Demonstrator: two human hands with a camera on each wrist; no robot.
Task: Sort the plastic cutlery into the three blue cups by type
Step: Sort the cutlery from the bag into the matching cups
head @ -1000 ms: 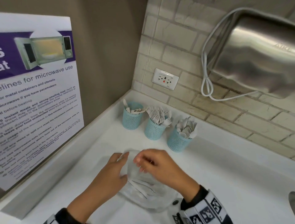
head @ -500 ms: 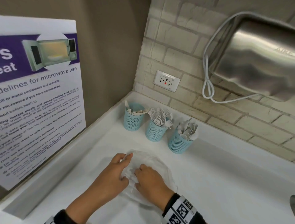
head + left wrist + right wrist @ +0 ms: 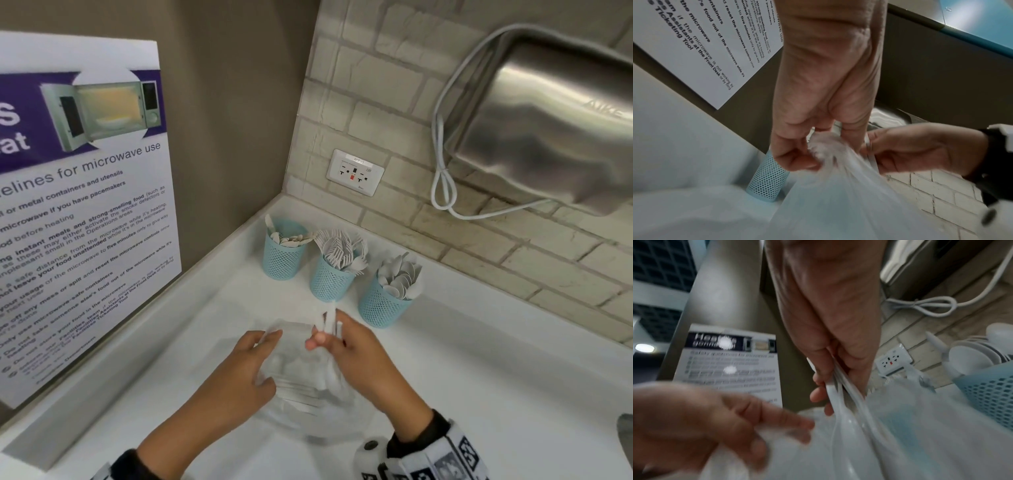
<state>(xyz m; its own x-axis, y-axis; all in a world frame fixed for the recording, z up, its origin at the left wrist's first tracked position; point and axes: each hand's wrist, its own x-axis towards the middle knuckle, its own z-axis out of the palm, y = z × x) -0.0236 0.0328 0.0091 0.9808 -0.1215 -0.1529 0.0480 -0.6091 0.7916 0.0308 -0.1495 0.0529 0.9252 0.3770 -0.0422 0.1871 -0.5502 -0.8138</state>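
L hand (image 3: 239, 370) pinches bag (image 3: 301, 394); R hand (image 3: 356, 356) grips cutlery handles (image 3: 330, 320). Cups: knives, forks, spoons.

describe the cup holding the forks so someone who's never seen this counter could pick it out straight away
Find the wall socket on the brick wall above the white counter. Below it, three blue mesh cups stand in a diagonal row. The fork cup is the middle one, bristling with white tines, unlike the left cup and the spoon cup, which show none.
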